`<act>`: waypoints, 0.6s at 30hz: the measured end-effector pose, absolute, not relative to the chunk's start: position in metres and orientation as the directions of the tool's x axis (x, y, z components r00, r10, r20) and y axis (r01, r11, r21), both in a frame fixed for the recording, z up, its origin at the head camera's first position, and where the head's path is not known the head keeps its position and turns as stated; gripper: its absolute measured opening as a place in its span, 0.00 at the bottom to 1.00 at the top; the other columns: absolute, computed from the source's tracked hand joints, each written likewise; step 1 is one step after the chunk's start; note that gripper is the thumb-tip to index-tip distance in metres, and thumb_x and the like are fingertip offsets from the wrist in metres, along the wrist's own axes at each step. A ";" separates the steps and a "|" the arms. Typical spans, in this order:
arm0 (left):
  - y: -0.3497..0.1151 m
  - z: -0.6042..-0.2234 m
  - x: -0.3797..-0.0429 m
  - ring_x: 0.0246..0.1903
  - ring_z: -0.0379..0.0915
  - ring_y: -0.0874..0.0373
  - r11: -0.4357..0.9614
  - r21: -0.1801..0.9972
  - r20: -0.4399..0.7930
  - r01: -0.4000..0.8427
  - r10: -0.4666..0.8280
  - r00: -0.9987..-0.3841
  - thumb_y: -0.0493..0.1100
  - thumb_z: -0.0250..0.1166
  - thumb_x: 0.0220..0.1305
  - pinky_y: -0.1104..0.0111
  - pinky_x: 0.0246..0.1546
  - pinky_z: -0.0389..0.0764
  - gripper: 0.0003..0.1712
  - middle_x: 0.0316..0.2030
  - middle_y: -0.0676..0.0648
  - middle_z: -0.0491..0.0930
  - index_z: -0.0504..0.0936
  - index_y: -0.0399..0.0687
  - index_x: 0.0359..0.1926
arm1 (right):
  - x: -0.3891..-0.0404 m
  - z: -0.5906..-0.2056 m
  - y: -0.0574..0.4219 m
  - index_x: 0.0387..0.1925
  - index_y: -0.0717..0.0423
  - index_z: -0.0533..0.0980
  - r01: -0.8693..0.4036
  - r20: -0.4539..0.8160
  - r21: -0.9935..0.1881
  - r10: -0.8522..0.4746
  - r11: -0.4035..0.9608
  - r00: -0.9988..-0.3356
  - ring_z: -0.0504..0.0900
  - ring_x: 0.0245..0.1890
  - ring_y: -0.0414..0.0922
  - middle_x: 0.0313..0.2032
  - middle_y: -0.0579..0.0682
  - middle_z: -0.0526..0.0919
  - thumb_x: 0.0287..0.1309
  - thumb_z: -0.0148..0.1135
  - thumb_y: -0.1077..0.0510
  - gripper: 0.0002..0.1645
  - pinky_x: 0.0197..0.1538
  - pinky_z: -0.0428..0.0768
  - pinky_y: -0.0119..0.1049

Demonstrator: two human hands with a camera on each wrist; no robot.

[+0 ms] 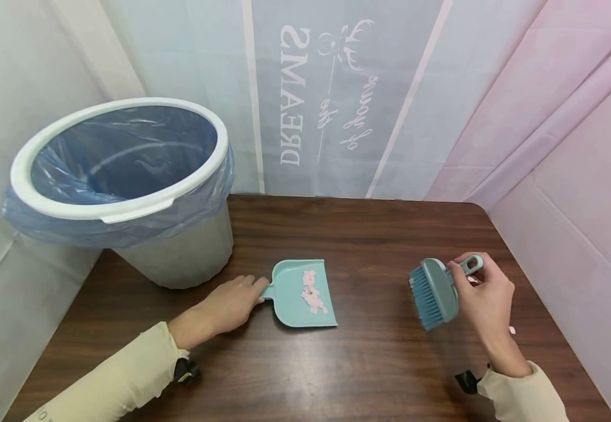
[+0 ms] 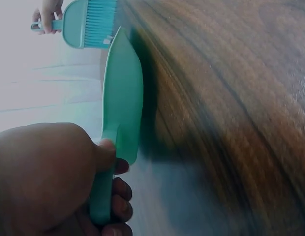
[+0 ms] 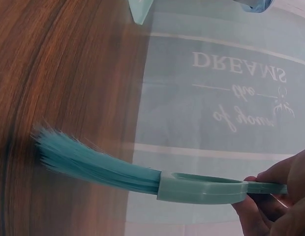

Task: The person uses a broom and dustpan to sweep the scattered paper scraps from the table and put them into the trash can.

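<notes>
My left hand (image 1: 231,302) grips the short handle of a light teal dustpan (image 1: 289,302), whose straight lip faces right. A loose strip of small pale pink scraps (image 1: 312,293) lies on the pan. In the left wrist view the thumb rests along the handle of the dustpan (image 2: 124,93) and the fingers curl under it. To the right, my right hand (image 1: 487,302) pinches the handle of a matching hand brush (image 1: 441,290), apart from the dustpan. Its blue bristles (image 3: 93,162) point left and down toward the wood; whether the tips touch is unclear. One tiny scrap clings to them.
A large bin (image 1: 189,252) with a white rim and blue liner bag stands at the back left of the dark wooden table (image 1: 358,240). A stray pale scrap (image 1: 512,330) lies beside my right wrist. Fabric curtains (image 1: 337,176) hang around the back and sides.
</notes>
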State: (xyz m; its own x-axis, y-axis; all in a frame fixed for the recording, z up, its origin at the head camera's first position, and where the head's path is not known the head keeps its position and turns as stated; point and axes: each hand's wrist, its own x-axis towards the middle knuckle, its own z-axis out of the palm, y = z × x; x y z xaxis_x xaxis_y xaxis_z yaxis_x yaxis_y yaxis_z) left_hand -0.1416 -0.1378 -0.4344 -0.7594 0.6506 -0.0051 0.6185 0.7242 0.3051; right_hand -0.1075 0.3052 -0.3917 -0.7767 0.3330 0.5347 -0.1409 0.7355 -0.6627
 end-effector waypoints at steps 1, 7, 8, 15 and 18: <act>-0.138 -0.433 -0.142 0.28 0.65 0.56 0.720 0.307 0.002 0.622 0.654 -0.757 0.40 0.61 0.74 0.63 0.30 0.72 0.07 0.29 0.50 0.68 0.71 0.44 0.46 | -0.107 -0.392 0.305 0.38 0.63 0.81 -0.139 0.534 -0.662 0.334 0.736 -0.777 0.78 0.31 0.19 0.29 0.26 0.78 0.59 0.70 0.67 0.06 0.34 0.73 0.13; -0.141 -0.424 -0.140 0.30 0.64 0.57 0.707 0.309 0.025 0.636 0.662 -0.749 0.40 0.60 0.75 0.64 0.32 0.72 0.07 0.30 0.52 0.68 0.72 0.44 0.48 | -0.107 -0.392 0.306 0.38 0.62 0.81 -0.136 0.530 -0.662 0.332 0.737 -0.780 0.78 0.31 0.20 0.29 0.27 0.78 0.59 0.71 0.67 0.06 0.34 0.73 0.13; -0.141 -0.421 -0.139 0.30 0.65 0.58 0.706 0.309 0.029 0.637 0.663 -0.748 0.40 0.60 0.75 0.64 0.32 0.72 0.08 0.30 0.52 0.68 0.72 0.44 0.49 | -0.107 -0.392 0.306 0.38 0.62 0.81 -0.136 0.531 -0.661 0.331 0.738 -0.780 0.78 0.31 0.20 0.29 0.27 0.78 0.59 0.71 0.67 0.07 0.34 0.73 0.13; -0.144 -0.388 -0.135 0.33 0.68 0.59 0.672 0.327 0.052 0.665 0.690 -0.722 0.39 0.61 0.75 0.64 0.35 0.75 0.08 0.32 0.54 0.71 0.74 0.44 0.50 | -0.107 -0.392 0.305 0.38 0.62 0.81 -0.133 0.530 -0.662 0.335 0.738 -0.779 0.78 0.31 0.20 0.30 0.26 0.78 0.59 0.71 0.66 0.06 0.34 0.73 0.13; -0.146 -0.373 -0.132 0.33 0.69 0.59 0.654 0.329 0.070 0.681 0.702 -0.709 0.39 0.60 0.75 0.64 0.35 0.75 0.07 0.32 0.54 0.71 0.74 0.44 0.50 | -0.107 -0.392 0.306 0.39 0.61 0.81 -0.134 0.528 -0.665 0.335 0.735 -0.780 0.78 0.31 0.20 0.30 0.26 0.78 0.59 0.71 0.66 0.06 0.34 0.73 0.13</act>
